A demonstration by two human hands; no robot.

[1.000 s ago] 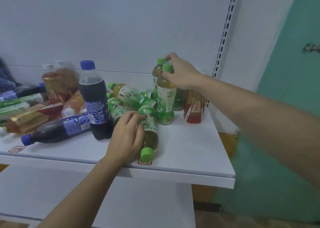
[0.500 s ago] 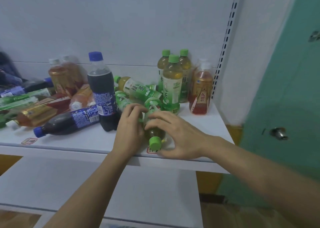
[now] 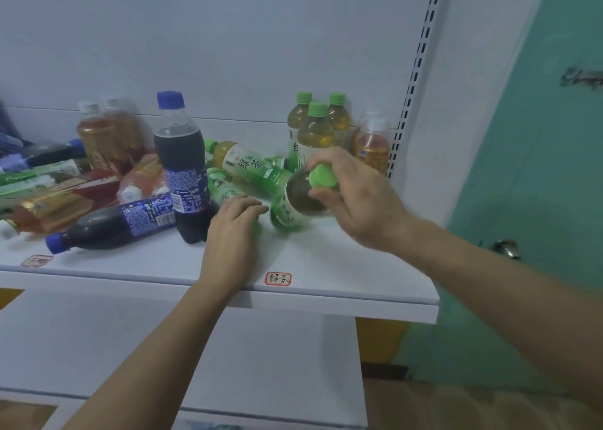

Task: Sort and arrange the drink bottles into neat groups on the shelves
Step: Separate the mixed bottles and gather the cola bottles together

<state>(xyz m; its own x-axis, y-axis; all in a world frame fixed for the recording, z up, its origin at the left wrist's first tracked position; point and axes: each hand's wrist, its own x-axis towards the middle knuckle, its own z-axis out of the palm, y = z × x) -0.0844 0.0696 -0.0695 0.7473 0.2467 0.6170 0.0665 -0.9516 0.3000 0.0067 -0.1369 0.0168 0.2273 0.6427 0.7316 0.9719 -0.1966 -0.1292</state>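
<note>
Green tea bottle (image 3: 295,201) now raised in right hand (image 3: 359,198).

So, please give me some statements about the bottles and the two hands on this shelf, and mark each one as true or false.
1. The right hand grips a green tea bottle by its cap end. True.
2. The left hand holds the upright cola bottle. False: the left hand is beside the cola bottle, low on the shelf, and does not grip it.
3. Three green-capped bottles stand upright at the back right. True.
4. All cola bottles stand upright. False: one cola bottle lies on its side.
5. The bottle in the right hand stands upright. False: it is tilted, with the cap towards the camera.
</note>
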